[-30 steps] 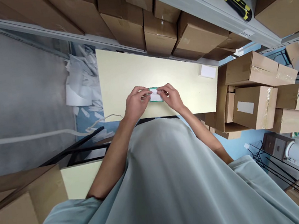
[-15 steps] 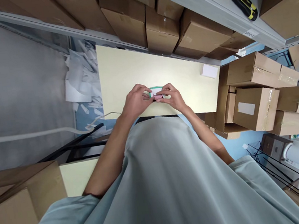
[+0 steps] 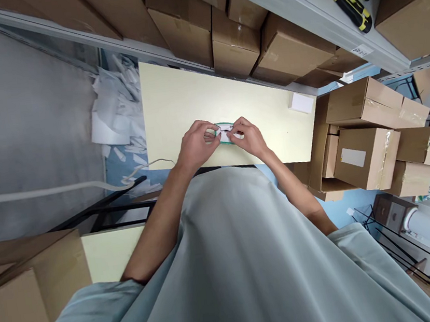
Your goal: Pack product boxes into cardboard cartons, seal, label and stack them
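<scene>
Over the near half of the pale yellow table (image 3: 179, 97), both hands hold a small white item with a green edge (image 3: 225, 138). My left hand (image 3: 198, 143) grips its left side, thumb and fingers closed on it. On the opposite side my right hand (image 3: 249, 137) pinches it between thumb and fingertips. A small dark spot shows at its middle, between the hands. My fingers cover both ends, and the item is too small to tell its kind.
A small white box (image 3: 301, 103) sits at the table's right end. Cardboard boxes (image 3: 235, 48) line the shelf behind, and more boxes (image 3: 367, 155) are stacked at right. Utility knives (image 3: 349, 3) lie on the upper shelf. Crumpled white paper (image 3: 110, 119) is heaped at left.
The pink part seen at the item's near side no longer shows; its white surface and green near edge do. My right fingers have shifted slightly on it.
</scene>
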